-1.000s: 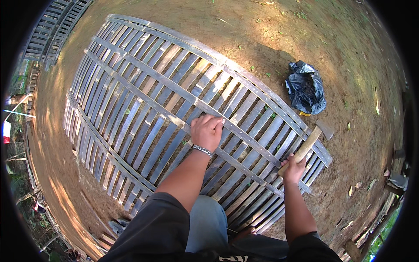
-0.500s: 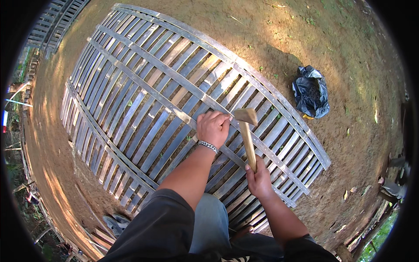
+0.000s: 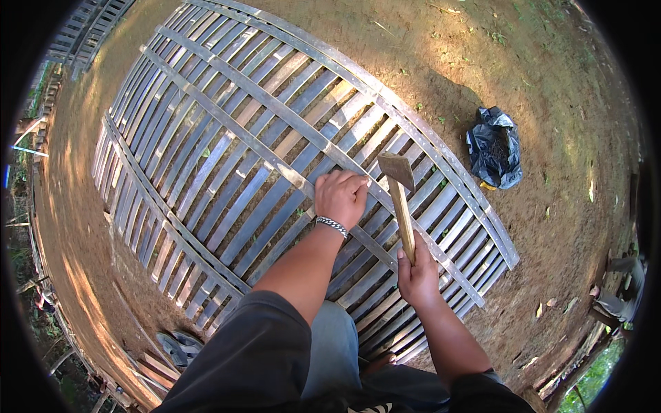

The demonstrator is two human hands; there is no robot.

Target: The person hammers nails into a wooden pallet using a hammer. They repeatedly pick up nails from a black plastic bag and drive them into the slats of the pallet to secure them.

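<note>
A large panel of bamboo slats (image 3: 265, 196) lies on the ground, with long rails (image 3: 272, 103) across the slats. My left hand (image 3: 340, 199), with a chain bracelet at its wrist, rests on the panel, its fingers closed at a rail. Something tiny and pale shows at the fingertips, too small to name. In my right hand (image 3: 418, 277) is a hammer (image 3: 401, 215), gripped low on its wooden handle. The hammer's head hangs above the rail, just right of my left fingertips and apart from them.
On the dirt beyond the panel's right side sits an open black plastic bag (image 3: 497, 118) with dark contents. A pair of sandals (image 3: 177, 349) lies at the lower left. Another slatted panel (image 3: 88, 31) stands far left. Part of what looks like a person (image 3: 623, 292) shows at the right rim.
The hammer's head has moved slightly up and right, away from my left fingers, and has turned. My left hand keeps its place on the rail. The whole view has shifted a little.
</note>
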